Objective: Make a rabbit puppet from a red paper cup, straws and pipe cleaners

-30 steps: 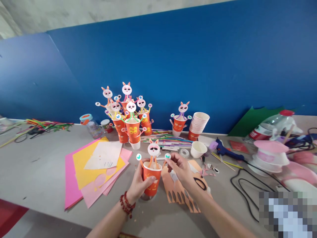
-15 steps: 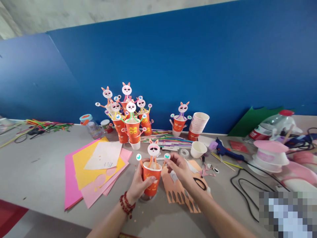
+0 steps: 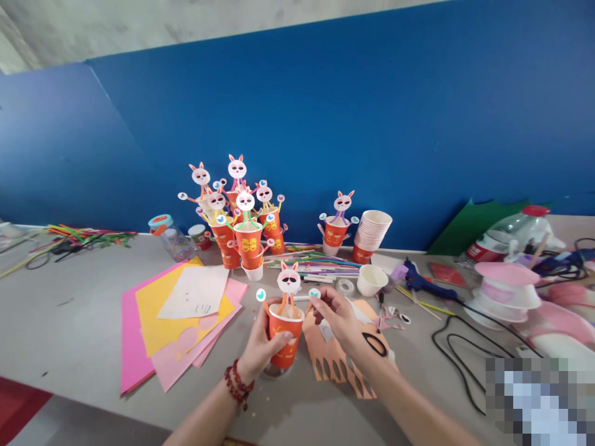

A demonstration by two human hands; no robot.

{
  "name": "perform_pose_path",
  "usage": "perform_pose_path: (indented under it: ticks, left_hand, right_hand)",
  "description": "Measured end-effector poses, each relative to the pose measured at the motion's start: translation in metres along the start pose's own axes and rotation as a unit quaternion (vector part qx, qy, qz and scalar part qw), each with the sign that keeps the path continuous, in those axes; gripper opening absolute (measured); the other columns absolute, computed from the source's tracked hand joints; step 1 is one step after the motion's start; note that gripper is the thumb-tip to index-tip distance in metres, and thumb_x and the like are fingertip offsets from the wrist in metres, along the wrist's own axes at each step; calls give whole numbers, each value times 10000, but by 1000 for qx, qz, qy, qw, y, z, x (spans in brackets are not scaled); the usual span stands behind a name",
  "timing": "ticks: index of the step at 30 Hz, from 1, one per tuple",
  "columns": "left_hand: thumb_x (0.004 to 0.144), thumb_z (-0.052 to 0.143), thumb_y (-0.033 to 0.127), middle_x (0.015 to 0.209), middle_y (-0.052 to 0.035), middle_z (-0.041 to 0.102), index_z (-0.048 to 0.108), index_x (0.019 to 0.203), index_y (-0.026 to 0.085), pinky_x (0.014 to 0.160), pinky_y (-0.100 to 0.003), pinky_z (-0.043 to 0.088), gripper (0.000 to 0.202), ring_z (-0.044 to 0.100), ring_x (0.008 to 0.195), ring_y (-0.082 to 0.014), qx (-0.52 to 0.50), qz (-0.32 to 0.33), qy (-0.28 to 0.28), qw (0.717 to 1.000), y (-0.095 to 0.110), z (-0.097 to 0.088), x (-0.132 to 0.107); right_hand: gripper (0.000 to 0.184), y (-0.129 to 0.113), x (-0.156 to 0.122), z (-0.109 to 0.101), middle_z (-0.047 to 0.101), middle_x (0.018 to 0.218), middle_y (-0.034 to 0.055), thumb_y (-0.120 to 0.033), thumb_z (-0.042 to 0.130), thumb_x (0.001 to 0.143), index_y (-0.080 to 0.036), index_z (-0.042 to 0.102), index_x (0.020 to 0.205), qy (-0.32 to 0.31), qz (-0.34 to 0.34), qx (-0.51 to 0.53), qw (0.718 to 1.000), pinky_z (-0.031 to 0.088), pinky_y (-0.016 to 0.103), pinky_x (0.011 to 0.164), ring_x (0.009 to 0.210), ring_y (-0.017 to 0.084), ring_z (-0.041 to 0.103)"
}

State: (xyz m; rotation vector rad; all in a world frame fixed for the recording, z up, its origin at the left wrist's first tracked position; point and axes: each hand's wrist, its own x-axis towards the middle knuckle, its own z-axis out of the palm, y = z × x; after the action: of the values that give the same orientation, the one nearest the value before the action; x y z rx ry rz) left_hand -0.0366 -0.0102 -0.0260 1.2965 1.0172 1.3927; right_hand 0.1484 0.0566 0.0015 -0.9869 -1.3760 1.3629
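Observation:
My left hand (image 3: pixel 266 339) is wrapped round a red paper cup (image 3: pixel 287 327), thumb across its front. A white paper rabbit head (image 3: pixel 289 280) with orange ears rises from the cup on orange pipe-cleaner strips. Round white paper discs with teal heart shapes tip the two side arms. My right hand (image 3: pixel 335 313) pinches the right-hand paper disc (image 3: pixel 315 294) between thumb and fingertips. Under the right wrist lies an orange paper sheet (image 3: pixel 320 356) with leaf-shaped holes, and black-handled scissors (image 3: pixel 374 344) rest on it.
Finished-looking rabbit cups (image 3: pixel 248 244) stand at the back left, another rabbit cup (image 3: pixel 335 232) beside stacked paper cups (image 3: pixel 372 232). Coloured paper sheets (image 3: pixel 134 347) lie left. A blue glue gun (image 3: pixel 427 285) with its cable, ribbon spools (image 3: pixel 506 288) and a plastic bottle (image 3: pixel 502 238) are on the right.
Almost nothing differs. Both hands keep the same hold on the cup and the disc, and the view has shifted very slightly.

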Motion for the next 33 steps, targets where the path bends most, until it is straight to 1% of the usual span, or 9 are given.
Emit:
perform_pose_path:
  ticks: [4, 8, 13, 17, 23, 25, 29, 33]
  left_hand:
    - [765, 731, 403, 1213, -103, 619, 488, 1253, 201, 871, -351, 489, 580, 602, 1041, -263, 4, 5, -1, 1000, 0, 0, 0]
    - [761, 733, 414, 1202, -101, 626, 493, 1253, 198, 867, -351, 493, 589, 607, 1031, -263, 2, 0, 6, 1000, 0, 0, 1]
    - [768, 726, 420, 1211, -111, 622, 486, 1276, 195, 886, -369, 493, 606, 607, 1041, -271, -3, 1, 0, 1000, 3, 2, 1]
    - [763, 736, 416, 1249, -121, 616, 484, 1308, 197, 910, -381, 494, 640, 603, 1092, -292, -14, 3, -1, 1000, 4, 1, 1]
    - [788, 727, 412, 1384, -146, 543, 405, 1404, 212, 1025, -424, 444, 724, 543, 1239, -321, -52, -5, -18, 998, -3, 1, 1]
    - [784, 731, 423, 1405, -157, 525, 392, 1415, 204, 1039, -435, 436, 749, 530, 1258, -330, -59, -3, -17, 998, -3, 2, 1]
    - [771, 742, 435, 1388, -155, 544, 408, 1409, 199, 1049, -441, 435, 758, 536, 1255, -337, -43, 2, -8, 999, 0, 2, 2]
    - [763, 751, 431, 1414, -144, 532, 413, 1417, 208, 1082, -446, 410, 769, 518, 1282, -339, -32, 6, -18, 999, 2, 1, 2]
  right_hand:
    - [395, -2, -1, 1, 534, 611, -35, -550, 694, 798, -199, 533, 718, 14, -12, -12, 1000, 446, 244, 506, 518, 123, 520]
    - [420, -5, -1, 1, 525, 591, -37, -573, 701, 782, -202, 524, 696, 21, -21, -10, 1000, 429, 240, 484, 496, 119, 501]
    - [444, -8, -1, 2, 543, 591, -33, -611, 709, 754, -206, 534, 702, 24, -3, -6, 1000, 444, 244, 481, 499, 124, 509]
    - [444, -8, -2, 3, 546, 586, -36, -603, 710, 760, -205, 528, 692, 19, -16, 10, 1000, 441, 239, 485, 488, 115, 508]
    - [410, -8, -3, 3, 549, 587, -35, -575, 690, 801, -199, 545, 722, 27, -33, 19, 999, 445, 230, 490, 496, 111, 508]
    - [406, -8, -3, 3, 559, 601, -31, -574, 681, 810, -195, 554, 740, 21, -30, 14, 999, 456, 234, 503, 508, 114, 521]
    - [417, -4, -2, 3, 579, 630, -21, -595, 672, 806, -196, 560, 754, 0, -20, 7, 1000, 471, 246, 516, 531, 128, 546]
    - [388, -1, -3, 3, 607, 664, -11, -563, 678, 814, -203, 552, 749, -6, -34, -1, 999, 463, 246, 518, 530, 128, 548]
